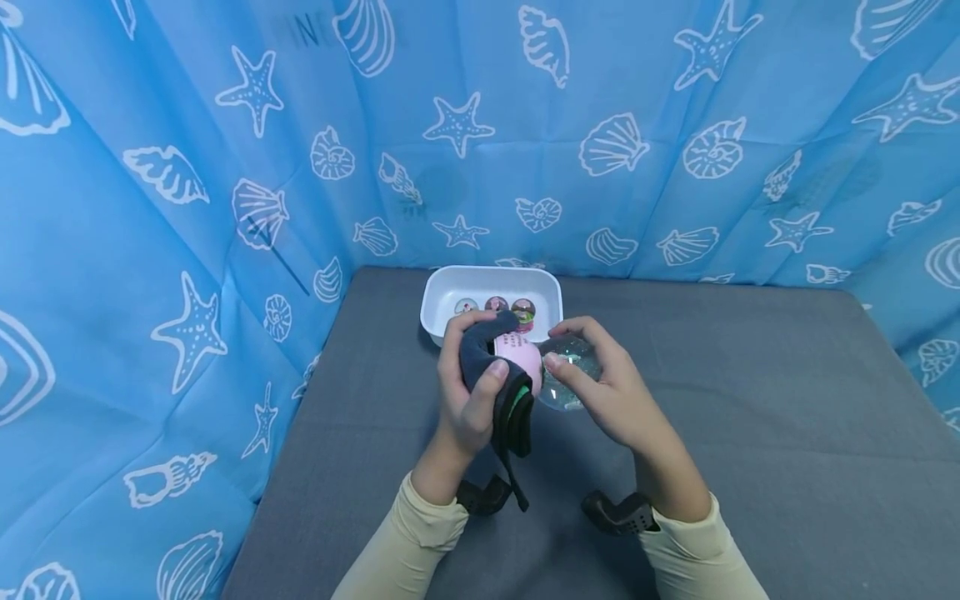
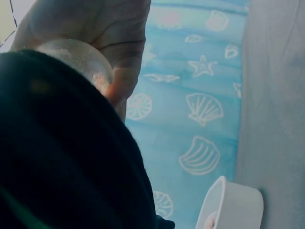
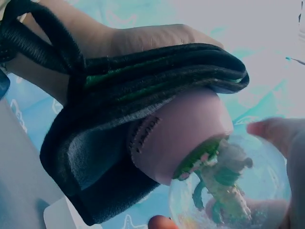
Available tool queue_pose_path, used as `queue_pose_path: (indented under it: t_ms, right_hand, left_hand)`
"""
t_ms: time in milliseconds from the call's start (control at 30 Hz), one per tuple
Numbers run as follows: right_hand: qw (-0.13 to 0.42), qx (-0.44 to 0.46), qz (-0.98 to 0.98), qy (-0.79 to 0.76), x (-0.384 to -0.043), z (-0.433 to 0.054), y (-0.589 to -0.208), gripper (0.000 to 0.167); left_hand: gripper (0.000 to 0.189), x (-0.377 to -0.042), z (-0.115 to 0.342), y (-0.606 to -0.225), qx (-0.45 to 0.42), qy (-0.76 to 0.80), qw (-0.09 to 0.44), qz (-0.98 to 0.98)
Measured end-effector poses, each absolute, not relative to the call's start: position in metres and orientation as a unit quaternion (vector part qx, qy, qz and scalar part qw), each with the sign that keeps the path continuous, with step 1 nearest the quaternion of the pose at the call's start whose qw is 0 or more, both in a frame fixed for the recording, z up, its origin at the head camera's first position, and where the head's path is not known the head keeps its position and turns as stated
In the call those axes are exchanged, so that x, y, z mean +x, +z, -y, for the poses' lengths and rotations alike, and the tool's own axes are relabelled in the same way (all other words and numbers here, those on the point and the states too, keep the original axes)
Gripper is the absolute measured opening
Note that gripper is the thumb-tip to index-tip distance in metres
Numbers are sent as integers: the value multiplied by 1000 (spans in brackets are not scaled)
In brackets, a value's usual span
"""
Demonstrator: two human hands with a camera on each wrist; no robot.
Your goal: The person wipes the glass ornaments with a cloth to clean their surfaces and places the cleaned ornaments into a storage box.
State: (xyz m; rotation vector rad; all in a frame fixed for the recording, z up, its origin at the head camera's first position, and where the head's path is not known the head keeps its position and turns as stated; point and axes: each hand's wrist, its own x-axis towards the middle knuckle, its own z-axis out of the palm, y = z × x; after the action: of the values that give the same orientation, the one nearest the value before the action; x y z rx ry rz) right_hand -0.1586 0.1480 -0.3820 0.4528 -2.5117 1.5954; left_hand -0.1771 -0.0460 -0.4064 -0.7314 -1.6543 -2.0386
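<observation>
A snow globe with a pink base (image 1: 522, 360) and a clear dome (image 1: 572, 385) is held up between my two hands. My left hand (image 1: 459, 410) grips a folded dark cloth (image 3: 90, 157) with green inside its layers, wrapped against the pink base. The cloth's strap loop (image 3: 52, 33) dangles by the left wrist. My right hand (image 1: 617, 390) holds the dome with thumb and fingers around it. Inside the dome, the right wrist view shows a small pale figure (image 3: 226, 186) with green parts. Raised lettering marks the base.
Behind my hands, a white tray (image 1: 491, 273) holds several small round items (image 1: 497, 305) and stands near the back edge of the grey-covered table (image 1: 750, 400). A blue curtain (image 1: 420, 75) with white shell prints hangs at the back and left.
</observation>
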Motion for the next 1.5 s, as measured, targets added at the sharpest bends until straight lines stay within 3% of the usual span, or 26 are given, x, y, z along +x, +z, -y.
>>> queue_pose_path:
  t_ms: [133, 433, 767, 1200, 1300, 1500]
  right_hand:
    - [56, 176, 825, 534, -157, -151, -380, 46]
    - [33, 291, 746, 599, -155, -160, -376, 95]
    - [78, 317, 734, 595, -157, -161, -377, 102]
    - [137, 263, 776, 557, -156, -163, -380, 88]
    - [124, 260, 759, 584, -157, -161, -382, 76]
    - [62, 227, 736, 635, -160, -158, -384, 32]
  left_hand:
    - [51, -176, 46, -407, -234, -737, 209, 599]
    - [54, -180, 51, -402, -230, -775, 186, 558]
    - [57, -178, 55, -396, -245, -764, 178, 570]
    - [65, -178, 57, -399, -299, -763, 182, 543]
    - [69, -177, 57, -400, -304, -759, 188, 544]
    - [77, -176, 56, -400, -316, -732, 209, 566]
